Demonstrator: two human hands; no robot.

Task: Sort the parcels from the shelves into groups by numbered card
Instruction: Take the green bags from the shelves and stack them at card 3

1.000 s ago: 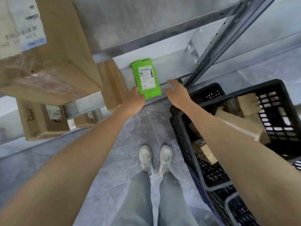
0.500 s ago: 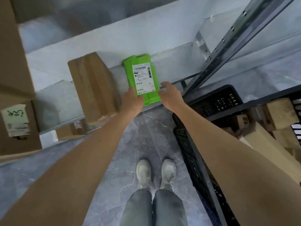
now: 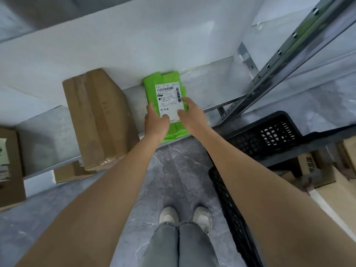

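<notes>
A green plastic-wrapped parcel (image 3: 165, 79) with a white shipping label lies flat on the metal shelf (image 3: 212, 83), its far end against the wall. My left hand (image 3: 156, 122) holds its left side, thumb on the label and fingers along the edge. My right hand (image 3: 190, 114) holds the right side, thumb on the label and fingers over the right edge. The parcel's near end pokes out past the shelf's front lip, between my wrists.
A tall brown cardboard box (image 3: 98, 120) stands on the shelf just left of the parcel. The shelf's metal upright (image 3: 279, 64) rises at right. A black plastic crate (image 3: 269, 135) with cardboard parcels (image 3: 317, 170) sits right of my feet. Another box (image 3: 9, 166) is at far left.
Both hands have moved from the parcel's near edge up onto its sides and taken hold of it. The view has come closer to the shelf.
</notes>
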